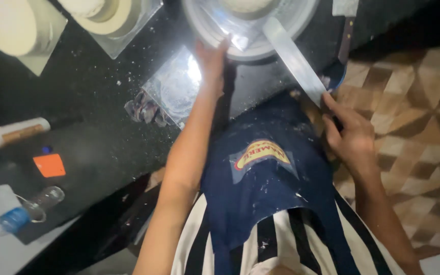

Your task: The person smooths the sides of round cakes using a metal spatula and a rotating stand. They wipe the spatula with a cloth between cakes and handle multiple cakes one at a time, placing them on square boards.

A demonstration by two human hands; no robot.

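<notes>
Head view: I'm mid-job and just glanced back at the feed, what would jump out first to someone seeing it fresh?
First, the shiny metal bowl at the top edge of the black counter, with the left hand touching its rim. Next, the long flat blade running from the bowl down to the right hand, which grips it near the counter's edge. Below both hangs the flour-dusted dark blue apron.

Bare black table (98, 153) is lying open to the outside of the left hand (211, 61). Just ahead of its fingertips a glass bowl (204, 25) is blocking the way; a long blade (294, 58) is slanting between bowl and right hand (352, 135).
</notes>
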